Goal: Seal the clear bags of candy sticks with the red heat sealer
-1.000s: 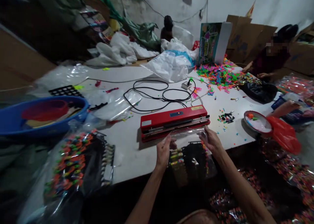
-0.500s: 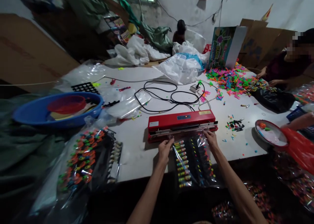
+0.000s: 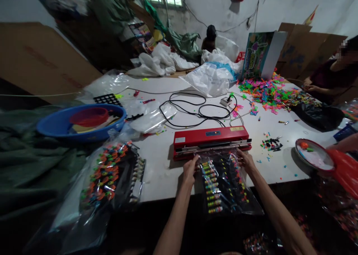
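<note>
A clear plastic bag [image 3: 223, 184] with a dark tray and rows of small colourful pieces hangs over the table's front edge. My left hand [image 3: 190, 168] pinches its upper left corner, fingers closed. At the upper right corner, my right hand [image 3: 246, 161] is closed on the same bag. The bag's top edge lies along the front of a red heat sealer [image 3: 211, 137], close to its metal bar. Whether the edge sits inside the sealer's slot I cannot tell. A small orange light shows on the sealer's panel.
Left stand a filled plastic bag [image 3: 112, 173] and a blue basin [image 3: 56, 126]. A black cable [image 3: 181, 125] loops behind the sealer. Small colourful plastic pieces [image 3: 265, 93] heap at the back right, near a seated person [image 3: 330, 76]. A bowl [image 3: 314, 156] stands right.
The bag has come slightly back from the sealer's bar and lies more fully in view, both hands still holding its corners. The whole view has shifted a little.
</note>
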`<state>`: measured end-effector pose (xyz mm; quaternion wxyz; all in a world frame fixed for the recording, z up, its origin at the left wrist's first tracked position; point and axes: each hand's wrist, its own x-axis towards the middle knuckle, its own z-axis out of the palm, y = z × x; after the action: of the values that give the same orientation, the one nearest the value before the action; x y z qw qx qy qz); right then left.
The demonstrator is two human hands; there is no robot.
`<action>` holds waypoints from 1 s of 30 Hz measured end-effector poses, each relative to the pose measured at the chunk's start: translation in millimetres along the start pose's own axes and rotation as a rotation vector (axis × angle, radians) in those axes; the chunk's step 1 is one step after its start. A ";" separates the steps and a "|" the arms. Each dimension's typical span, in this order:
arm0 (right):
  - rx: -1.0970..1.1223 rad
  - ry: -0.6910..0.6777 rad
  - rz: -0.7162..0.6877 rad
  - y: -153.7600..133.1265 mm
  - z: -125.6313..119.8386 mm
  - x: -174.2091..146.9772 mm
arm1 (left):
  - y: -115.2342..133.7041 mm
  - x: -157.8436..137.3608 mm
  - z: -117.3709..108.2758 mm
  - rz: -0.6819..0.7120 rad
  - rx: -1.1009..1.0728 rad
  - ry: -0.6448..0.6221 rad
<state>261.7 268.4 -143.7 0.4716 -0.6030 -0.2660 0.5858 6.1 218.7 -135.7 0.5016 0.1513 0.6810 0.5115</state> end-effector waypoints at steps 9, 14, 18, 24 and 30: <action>-0.047 0.186 -0.147 -11.8 17.6 5.5 | 14.0 -2.1 17.2 0.061 -0.244 0.088; -0.585 0.226 -0.535 -38.4 26.2 -18.1 | 9.2 -15.8 15.9 0.033 -0.436 0.083; -1.309 -0.204 -0.706 -61.0 63.2 -12.3 | 1.8 -28.5 -1.3 0.110 -0.397 0.111; -1.639 -0.355 -0.596 -63.1 84.7 -0.9 | 54.2 -11.9 -17.1 0.720 0.672 0.217; -1.657 -0.319 -0.607 -64.6 79.8 -12.5 | 99.5 16.9 28.4 0.514 0.977 -0.141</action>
<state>198.1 304.7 -70.6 -0.0230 -0.5652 -0.8139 0.1327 -8.2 289.3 -59.5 0.2765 0.5614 0.7450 0.2310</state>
